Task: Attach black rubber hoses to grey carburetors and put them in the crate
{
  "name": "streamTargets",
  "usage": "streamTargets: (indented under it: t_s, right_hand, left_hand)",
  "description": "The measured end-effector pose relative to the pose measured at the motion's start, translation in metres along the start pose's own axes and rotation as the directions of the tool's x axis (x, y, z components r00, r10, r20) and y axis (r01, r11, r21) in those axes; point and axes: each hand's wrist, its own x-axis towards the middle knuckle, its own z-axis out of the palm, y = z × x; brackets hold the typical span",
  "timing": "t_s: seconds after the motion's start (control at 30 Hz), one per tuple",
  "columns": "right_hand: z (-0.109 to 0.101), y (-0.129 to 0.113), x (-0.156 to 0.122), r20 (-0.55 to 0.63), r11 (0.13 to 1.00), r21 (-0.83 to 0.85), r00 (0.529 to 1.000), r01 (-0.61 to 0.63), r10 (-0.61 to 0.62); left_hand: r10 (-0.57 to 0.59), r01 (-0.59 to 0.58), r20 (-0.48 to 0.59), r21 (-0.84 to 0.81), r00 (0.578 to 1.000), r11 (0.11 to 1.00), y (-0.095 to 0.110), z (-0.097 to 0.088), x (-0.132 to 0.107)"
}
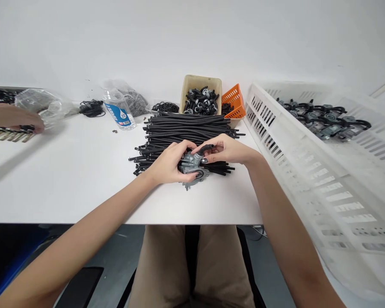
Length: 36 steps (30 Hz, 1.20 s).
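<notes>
My left hand point(170, 164) is closed around a grey cast-metal carburetor point(192, 164), its thumb across the near face. The carburetor is held just above the near side of a pile of black rubber hoses point(186, 132). My right hand point(226, 149) pinches a short black rubber tube point(207, 148) at the top of the carburetor. The tube's free end points up and to the right. Where the tube meets the metal is partly hidden by my fingers.
A white slotted crate point(295, 158) on the right holds several carburetors with black hoses. Behind the pile stand a cream bin point(183, 96) of small black-and-metal parts and an orange basket point(237, 100). A plastic bottle point(120, 112) stands left. Another person's hand point(16, 117) reaches in far left.
</notes>
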Motion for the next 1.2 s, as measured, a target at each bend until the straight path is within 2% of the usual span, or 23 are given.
streamTargets:
  t_s: [0.5,0.7,0.9,1.03,1.2]
  right_hand:
    - [0.015,0.013,0.012,-0.183,0.996,-0.017,0.979,0.087,-0.088]
    - [0.016,0.015,0.013,-0.155,0.992,-0.051,0.980,0.115,-0.122]
    - [0.024,0.020,0.017,-0.233,0.973,-0.155,0.951,0.169,-0.202]
    - [0.026,0.020,0.018,-0.219,0.965,-0.193,0.951,0.177,-0.218]
    - [0.020,0.017,0.016,-0.161,0.977,-0.150,0.971,0.152,-0.176]
  left_hand:
    - [0.013,-0.014,-0.030,-0.030,0.999,0.999,-0.003,0.000,0.000]
    - [0.037,-0.042,-0.080,-0.060,0.996,0.997,-0.007,0.003,0.000]
    - [0.056,-0.075,-0.125,-0.159,0.991,0.984,-0.006,0.003,0.001]
    - [0.032,-0.048,-0.126,-0.126,0.992,0.991,-0.005,0.002,-0.001]
    - [0.030,-0.039,-0.106,-0.076,0.994,0.996,-0.003,0.002,-0.002]
